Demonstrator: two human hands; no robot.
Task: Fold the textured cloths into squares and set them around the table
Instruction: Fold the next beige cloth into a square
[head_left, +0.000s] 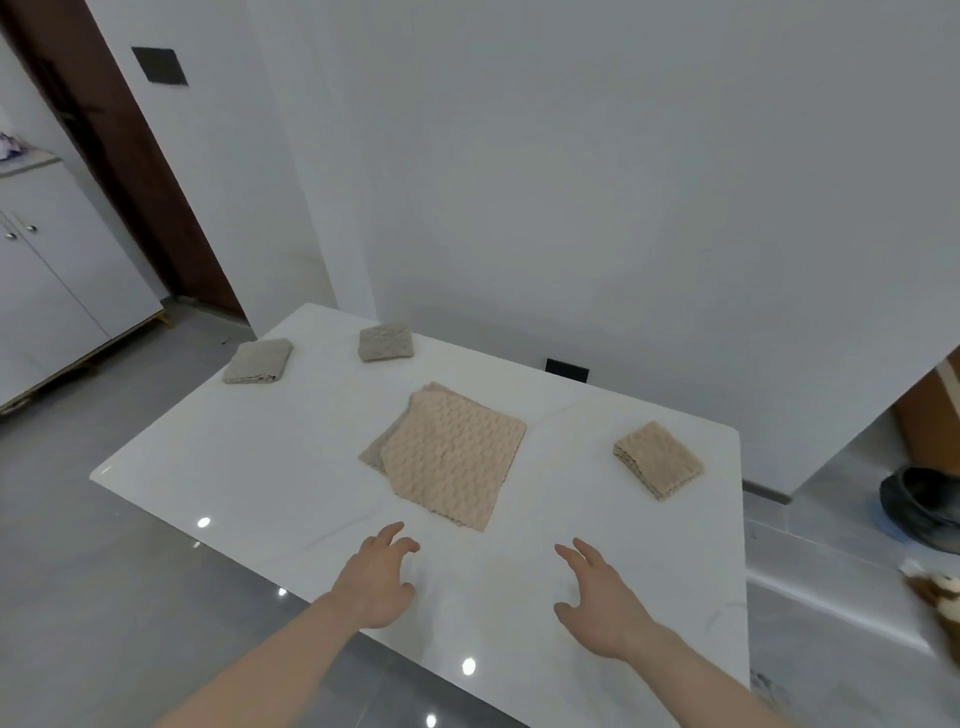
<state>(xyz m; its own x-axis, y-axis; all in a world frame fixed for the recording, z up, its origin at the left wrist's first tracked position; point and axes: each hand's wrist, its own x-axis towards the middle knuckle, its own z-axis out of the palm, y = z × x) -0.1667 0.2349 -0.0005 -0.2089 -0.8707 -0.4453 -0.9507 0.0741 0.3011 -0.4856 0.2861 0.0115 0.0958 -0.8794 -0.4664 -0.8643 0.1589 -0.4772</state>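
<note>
Three folded cloths (658, 459) sit around the table (249, 467); a flat pile (452, 457), perhaps two cloths, waits at centre. Left hand (382, 577) and right hand (597, 597) hover spread, holding nothing

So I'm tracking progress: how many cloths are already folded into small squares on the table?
3. One grey square at the far left edge, a second grey one near the far end, one beige on the right. The unfolded pile lies in the middle.
</note>
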